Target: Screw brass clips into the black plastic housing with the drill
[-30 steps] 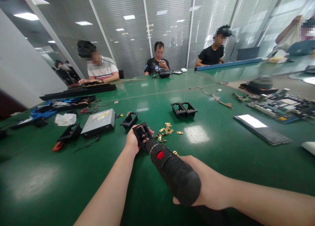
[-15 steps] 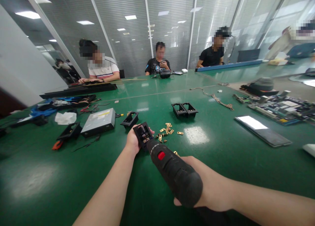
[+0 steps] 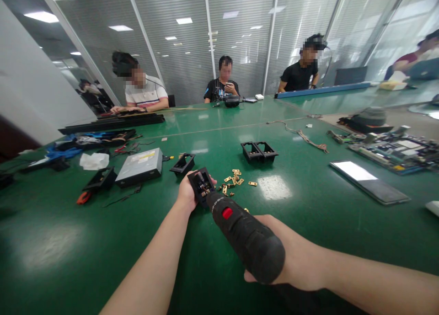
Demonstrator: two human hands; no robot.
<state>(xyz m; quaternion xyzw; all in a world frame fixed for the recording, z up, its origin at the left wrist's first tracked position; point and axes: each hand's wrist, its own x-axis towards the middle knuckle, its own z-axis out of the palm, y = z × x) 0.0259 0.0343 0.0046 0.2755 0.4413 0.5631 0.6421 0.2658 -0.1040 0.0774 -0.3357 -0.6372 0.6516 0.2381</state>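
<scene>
My left hand [image 3: 188,194] is closed around a black plastic socket housing [image 3: 196,180], tilted so its open side faces me, with small metal parts inside. In my right hand [image 3: 291,255] is a black cordless screwdriver [image 3: 247,239] with a red switch. Its nose points into the housing; the tip of the bit is hard to make out. Just beyond my left hand, brass plates [image 3: 236,179] and small screws lie loose in a cluster. Another black housing [image 3: 183,164] rests behind my left hand, and a joined pair of black frames [image 3: 259,151] stands farther back.
On the left are a silver disc drive [image 3: 140,166], a further black housing [image 3: 99,180], white tissue [image 3: 94,161] and cables. To the right lie a phone-like slab [image 3: 368,182], circuit boards [image 3: 398,146] and a cord [image 3: 303,136]. Several people sit across the green table [image 3: 137,260].
The view has shifted slightly, so everything sits a little to the right. Both hands keep their hold, and the screwdriver's nose stays at the housing.
</scene>
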